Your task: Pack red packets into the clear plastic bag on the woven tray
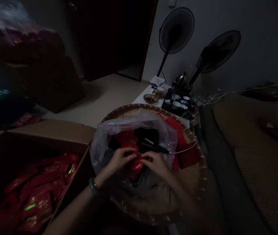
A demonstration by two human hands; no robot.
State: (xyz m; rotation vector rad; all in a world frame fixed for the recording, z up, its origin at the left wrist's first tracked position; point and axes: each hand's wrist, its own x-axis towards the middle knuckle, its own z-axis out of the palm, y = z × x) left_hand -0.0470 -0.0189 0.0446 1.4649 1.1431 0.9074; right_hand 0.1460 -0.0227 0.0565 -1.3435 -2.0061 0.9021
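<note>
Both hands work over a round woven bamboo tray (163, 205). Between them is a small red packet (137, 166) with a shiny mark on its face. My left hand (122, 159), a green bangle on its wrist, pinches the packet's upper left side. My right hand (155, 162) pinches it from the right. Below and around the hands lies an open clear plastic bag (100, 140) with red packets and dark material in it. A black sealer-like tool (153, 147) with a white cord rests just beyond the fingers. Flat red pieces (178, 130) lie at the tray's right side.
An open cardboard box (53, 132) full of red packets stands at the left. Beyond the tray, a tea tray with small cups (177, 104) sits near two standing fans (177, 31). A couch with a woven mat (246, 140) is at the right. The room is dim.
</note>
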